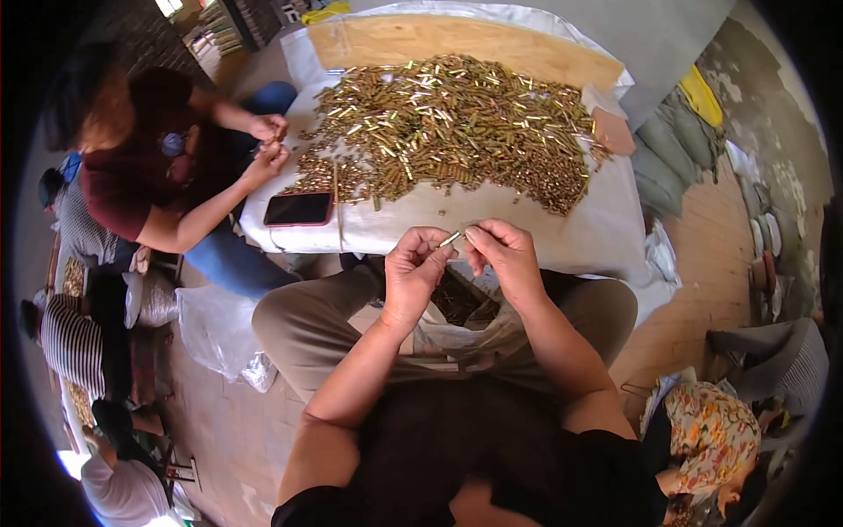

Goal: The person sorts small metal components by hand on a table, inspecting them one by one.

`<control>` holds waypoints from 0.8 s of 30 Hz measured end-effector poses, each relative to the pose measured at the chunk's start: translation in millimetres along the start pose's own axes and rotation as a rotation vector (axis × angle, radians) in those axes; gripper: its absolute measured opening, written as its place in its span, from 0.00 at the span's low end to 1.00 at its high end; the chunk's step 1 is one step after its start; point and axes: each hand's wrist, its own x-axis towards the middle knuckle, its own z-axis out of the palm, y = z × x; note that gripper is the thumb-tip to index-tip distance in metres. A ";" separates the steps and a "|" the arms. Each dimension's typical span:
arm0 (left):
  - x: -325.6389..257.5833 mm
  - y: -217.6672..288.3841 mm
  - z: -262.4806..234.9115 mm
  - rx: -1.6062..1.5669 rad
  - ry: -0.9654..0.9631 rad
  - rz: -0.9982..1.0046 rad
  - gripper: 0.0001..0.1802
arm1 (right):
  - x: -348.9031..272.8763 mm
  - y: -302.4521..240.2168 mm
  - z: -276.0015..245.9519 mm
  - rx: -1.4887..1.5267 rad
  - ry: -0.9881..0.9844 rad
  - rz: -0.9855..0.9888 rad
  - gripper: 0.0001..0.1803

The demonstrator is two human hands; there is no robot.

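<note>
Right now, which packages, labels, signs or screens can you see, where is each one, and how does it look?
Phone: lies flat on the near left corner of the white-covered table, beside the pile of brass pieces; a rectangle with a dark, unlit screen and reddish edge.
Clear plastic bag: on the floor, left of the person's knee; crumpled, see-through.

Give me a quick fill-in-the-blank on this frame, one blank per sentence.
1. The left hand and right hand hold one small ____ tube between their fingertips.
2. The pile of tubes lies on a white-covered ____.
3. The phone lies at the table's ____ edge.
4. The co-worker sits on the person's ____ side.

Missing words: metal; table; near; left
</note>
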 end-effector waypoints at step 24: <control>40.8 -38.0 -8.3 0.166 -0.148 -0.237 0.06 | 40.2 20.4 -25.8 -0.160 0.082 0.072 0.09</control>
